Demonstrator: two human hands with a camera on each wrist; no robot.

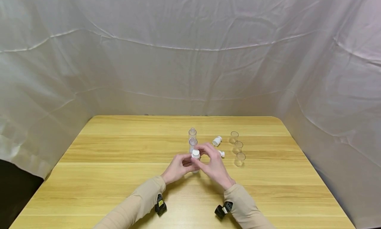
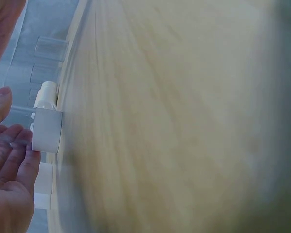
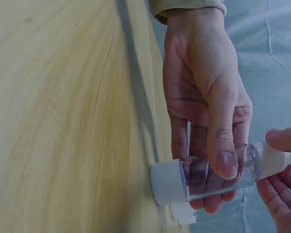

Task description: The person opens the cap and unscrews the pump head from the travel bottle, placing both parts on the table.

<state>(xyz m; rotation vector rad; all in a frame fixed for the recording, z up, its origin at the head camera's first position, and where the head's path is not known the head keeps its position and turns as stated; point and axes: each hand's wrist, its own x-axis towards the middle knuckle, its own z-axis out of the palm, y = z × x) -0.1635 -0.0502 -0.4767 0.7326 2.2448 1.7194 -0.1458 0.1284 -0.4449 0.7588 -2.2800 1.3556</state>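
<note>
Both hands are at a small clear bottle with a white base [image 3: 169,182], upright over the near middle of the table. My left hand [image 1: 175,169] holds the clear body between thumb and fingers, as the right wrist view shows from the side. At the top, my right hand [image 1: 212,164] pinches the white pump top [image 1: 195,153] at the bottle's neck. Two more clear bottles without tops [image 1: 192,133] stand in line behind it. Whether the base touches the table is hard to tell.
Two loose white pump tops [image 1: 217,141] lie right of the bottles, one partly behind my right hand. Farther right, three clear caps [image 1: 238,147] stand in a row. The wooden table [image 1: 119,143] is enclosed by grey cloth [image 1: 190,73] at the back and sides.
</note>
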